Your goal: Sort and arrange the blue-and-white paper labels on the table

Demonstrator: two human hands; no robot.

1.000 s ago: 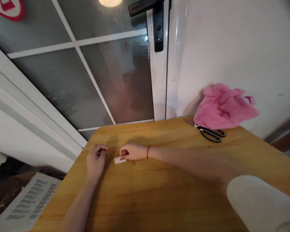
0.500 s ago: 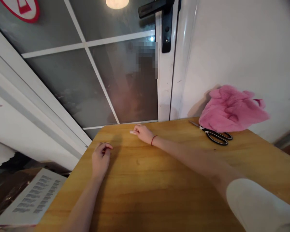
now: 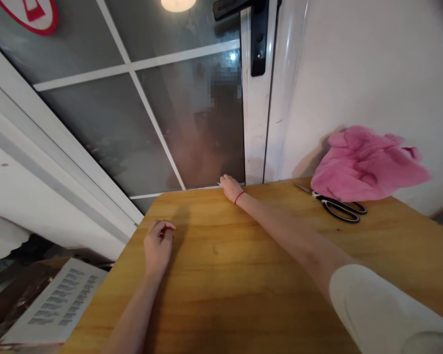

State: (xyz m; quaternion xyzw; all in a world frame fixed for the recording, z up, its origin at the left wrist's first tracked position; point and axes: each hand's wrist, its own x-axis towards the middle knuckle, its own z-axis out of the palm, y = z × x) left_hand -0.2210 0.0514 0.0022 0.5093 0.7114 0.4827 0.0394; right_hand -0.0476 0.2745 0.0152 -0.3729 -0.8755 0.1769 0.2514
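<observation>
At the far edge of the wooden table, by the foot of the glazed door, is my right hand, a red cord on its wrist. Its fingers are closed on a small whitish piece; only a sliver shows, too small to name. My left hand rests at the table's left side, fingers loosely curled and thumb apart, with nothing visible in it. Right of my right hand lie black-handled scissors, blades partly under a pink plush cloth.
The door with frosted panes and a black handle stands right behind the table. A white wall rises at the right. Below the table's left edge sits a cardboard box with a printed white flap.
My right hand has moved away from me and slightly right, to the table's far edge, carrying the whitish piece. My left hand stays nearly where it was. The view has shifted slightly.
</observation>
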